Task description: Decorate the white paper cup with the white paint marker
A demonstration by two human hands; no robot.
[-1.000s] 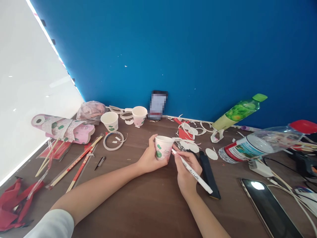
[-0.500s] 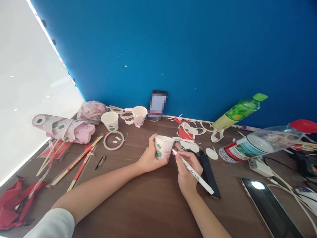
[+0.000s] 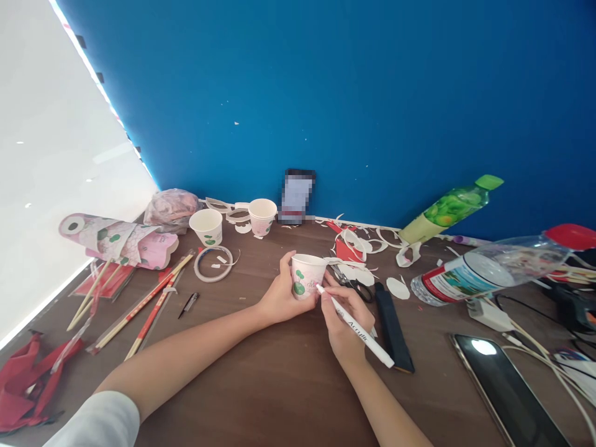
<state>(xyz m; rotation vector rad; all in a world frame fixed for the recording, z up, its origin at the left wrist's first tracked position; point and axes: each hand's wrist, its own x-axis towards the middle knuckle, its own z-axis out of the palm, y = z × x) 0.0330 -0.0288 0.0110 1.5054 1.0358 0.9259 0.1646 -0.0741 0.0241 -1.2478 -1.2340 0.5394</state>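
Observation:
My left hand is wrapped round a small paper cup from its left side and base. The cup is white and pink with green leaf prints, and it stands upright in the hand. In my right hand is a white acrylic marker, gripped like a pen. Its tip meets the printed right side of the cup, or comes very close to it. Behind the right hand lie black-handled scissors, partly hidden. A long black case rests just right of that hand.
Two more paper cups stand at the back left near a tape roll. Paper scraps lie behind my hands. A green-capped bottle, a red-capped bottle and a phone occupy the right. Wrapped chopsticks lie left.
My right hand has moved slightly left, bringing the marker tip from the cup's right edge onto its printed side. More of the scissors now shows. The left hand and cup stay put.

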